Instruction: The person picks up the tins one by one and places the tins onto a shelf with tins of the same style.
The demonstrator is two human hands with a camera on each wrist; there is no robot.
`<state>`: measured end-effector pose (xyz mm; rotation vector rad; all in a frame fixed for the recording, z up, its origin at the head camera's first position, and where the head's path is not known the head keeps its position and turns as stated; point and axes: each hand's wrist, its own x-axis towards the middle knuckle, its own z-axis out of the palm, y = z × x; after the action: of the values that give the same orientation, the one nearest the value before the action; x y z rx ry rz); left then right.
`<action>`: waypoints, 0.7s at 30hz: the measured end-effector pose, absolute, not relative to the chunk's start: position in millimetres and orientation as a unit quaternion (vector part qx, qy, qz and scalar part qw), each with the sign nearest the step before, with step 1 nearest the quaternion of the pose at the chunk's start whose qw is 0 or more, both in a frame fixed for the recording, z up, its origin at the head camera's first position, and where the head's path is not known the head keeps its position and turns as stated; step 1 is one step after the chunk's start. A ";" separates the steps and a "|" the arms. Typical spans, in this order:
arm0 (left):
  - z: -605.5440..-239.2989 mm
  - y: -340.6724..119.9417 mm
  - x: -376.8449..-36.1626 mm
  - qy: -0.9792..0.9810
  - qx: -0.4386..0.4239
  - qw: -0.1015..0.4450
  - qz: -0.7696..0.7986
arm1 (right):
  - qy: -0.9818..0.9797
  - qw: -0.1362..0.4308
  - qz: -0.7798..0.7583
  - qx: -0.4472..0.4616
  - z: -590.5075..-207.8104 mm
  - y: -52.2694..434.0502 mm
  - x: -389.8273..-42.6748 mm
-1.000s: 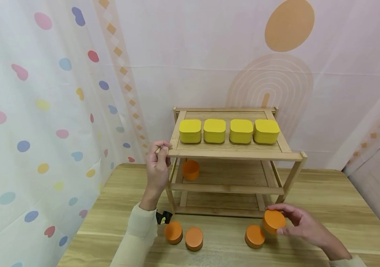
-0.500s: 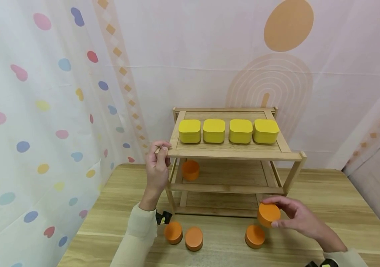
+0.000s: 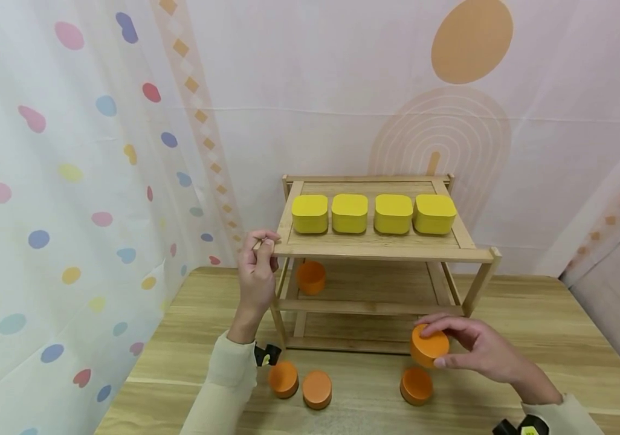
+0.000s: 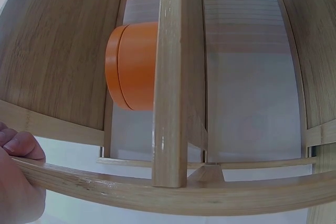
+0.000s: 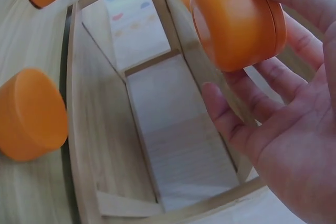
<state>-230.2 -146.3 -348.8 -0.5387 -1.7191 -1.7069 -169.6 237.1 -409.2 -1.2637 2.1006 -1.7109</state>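
Note:
A wooden three-tier shelf (image 3: 381, 249) stands on the table. My left hand (image 3: 258, 266) grips the front left corner of its top tier; in the left wrist view the fingers (image 4: 18, 148) curl over that rail. My right hand (image 3: 465, 350) holds a round orange tin (image 3: 429, 345) in the air in front of the shelf's lower right; the right wrist view shows the tin (image 5: 239, 19) pinched between fingers and thumb. One orange tin (image 3: 310, 277) sits on the middle tier at the left, the same tin (image 4: 134, 66) filling the left wrist view.
Yellow square tins (image 3: 372, 213), several in a row, line the top tier. Three orange tins lie on the table in front: two at the left (image 3: 300, 383) and one (image 3: 416, 385) under my right hand. A dotted curtain (image 3: 43, 181) hangs at the left.
My right hand has lifted the orange tin up and to the left, toward the shelf's lower right opening. The left hand has kept its grip on the shelf corner.

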 end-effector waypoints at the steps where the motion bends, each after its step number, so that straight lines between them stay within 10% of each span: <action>1: -348.8 -146.5 -229.8 -0.655 -0.205 0.324 -0.651 | 0.700 0.077 -0.570 -0.423 -407.6 235.7 -169.8; 21: -348.9 -146.7 -229.2 -0.660 -0.199 0.321 -0.649 | 0.742 0.038 -0.526 -0.415 -384.0 190.6 -183.1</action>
<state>-229.2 -146.7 -348.9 -0.5215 -1.7353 -1.7055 -183.1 190.6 -384.0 -1.2722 2.2746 -1.6123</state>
